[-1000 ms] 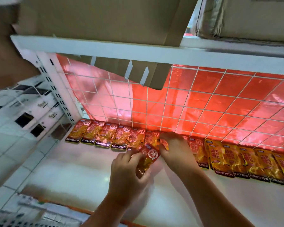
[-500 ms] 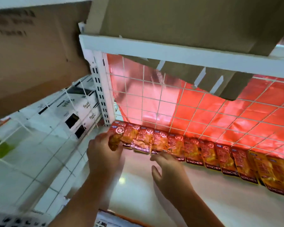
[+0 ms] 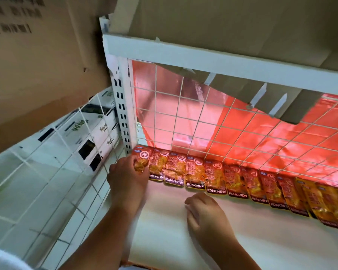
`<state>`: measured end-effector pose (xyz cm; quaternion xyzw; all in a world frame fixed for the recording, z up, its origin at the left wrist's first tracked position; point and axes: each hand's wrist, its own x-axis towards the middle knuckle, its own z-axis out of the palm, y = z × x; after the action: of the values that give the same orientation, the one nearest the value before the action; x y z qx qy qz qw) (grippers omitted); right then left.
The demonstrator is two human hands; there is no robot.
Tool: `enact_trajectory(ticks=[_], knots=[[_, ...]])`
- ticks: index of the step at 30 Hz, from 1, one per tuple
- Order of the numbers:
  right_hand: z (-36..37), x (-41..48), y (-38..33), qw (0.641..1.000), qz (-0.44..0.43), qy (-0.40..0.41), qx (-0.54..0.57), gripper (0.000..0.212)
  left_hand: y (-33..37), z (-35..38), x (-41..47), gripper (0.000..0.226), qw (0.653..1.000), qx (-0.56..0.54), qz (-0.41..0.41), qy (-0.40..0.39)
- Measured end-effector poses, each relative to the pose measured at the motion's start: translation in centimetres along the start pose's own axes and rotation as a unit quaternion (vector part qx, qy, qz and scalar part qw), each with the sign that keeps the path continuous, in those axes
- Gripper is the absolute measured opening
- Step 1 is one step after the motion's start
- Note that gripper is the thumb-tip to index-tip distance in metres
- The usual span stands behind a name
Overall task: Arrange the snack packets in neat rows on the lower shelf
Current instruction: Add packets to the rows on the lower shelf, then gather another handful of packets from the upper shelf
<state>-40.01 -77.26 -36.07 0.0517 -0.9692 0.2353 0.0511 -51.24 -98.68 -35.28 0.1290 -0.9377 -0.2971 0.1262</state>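
A row of several red-and-orange KONCHEW snack packets (image 3: 215,176) lies along the back of the white lower shelf (image 3: 183,240), against the wire grid. My left hand (image 3: 125,178) grips the leftmost packet (image 3: 141,158) at the shelf's left end, beside the upright post. My right hand (image 3: 205,213) hovers over the bare shelf just in front of the row, fingers loosely curled, holding nothing. Toward the right the packets overlap slightly and run out of view.
The white wire grid (image 3: 183,117) backs the shelf, with red foil behind it. An upper shelf rail (image 3: 203,59) carries cardboard boxes overhead. A perforated white post (image 3: 123,117) stands at the left. White boxes (image 3: 86,137) sit behind a side grid to the left.
My left hand carried a packet from the middle of the shelf to the row's left end. My right hand drew back from the row toward me. The camera swung left.
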Motion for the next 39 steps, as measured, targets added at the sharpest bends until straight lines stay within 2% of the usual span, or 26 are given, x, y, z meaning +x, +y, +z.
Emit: enact_trajectory(ticks=[6, 23, 25, 28, 30, 36, 39], knots=[[0.9, 0.7, 0.1, 0.997, 0.060, 0.043, -0.015, 0.016, -0.3, 0.2, -0.1, 0.047, 1.000, 0.012, 0.000, 0.000], [0.7, 0.5, -0.2, 0.995, 0.076, 0.058, -0.010, 0.014, -1.1, 0.7, 0.1, 0.055, 1.000, 0.024, 0.018, 0.001], [0.6, 0.5, -0.5, 0.995, 0.081, 0.063, -0.008, 0.015, -1.0, 0.6, -0.3, 0.048, 0.996, 0.024, 0.077, 0.036], [0.5, 0.5, -0.5, 0.994, 0.086, 0.066, -0.004, 0.021, -1.2, 0.8, -1.2, 0.034, 0.970, -0.006, 0.221, 0.099], [0.4, 0.4, -0.7, 0.994, 0.090, 0.066, 0.009, 0.025, -1.0, 0.9, -2.2, 0.035, 0.958, -0.024, 0.273, 0.086], [-0.3, 0.6, -1.3, 0.993, 0.095, 0.042, 0.051, 0.034, 1.3, 1.0, -6.9, 0.045, 0.941, -0.061, 0.333, 0.002], [-2.4, 0.2, -1.6, 0.993, 0.077, 0.020, 0.085, 0.035, 3.7, 0.6, -8.9, 0.047, 0.937, -0.070, 0.341, -0.015]])
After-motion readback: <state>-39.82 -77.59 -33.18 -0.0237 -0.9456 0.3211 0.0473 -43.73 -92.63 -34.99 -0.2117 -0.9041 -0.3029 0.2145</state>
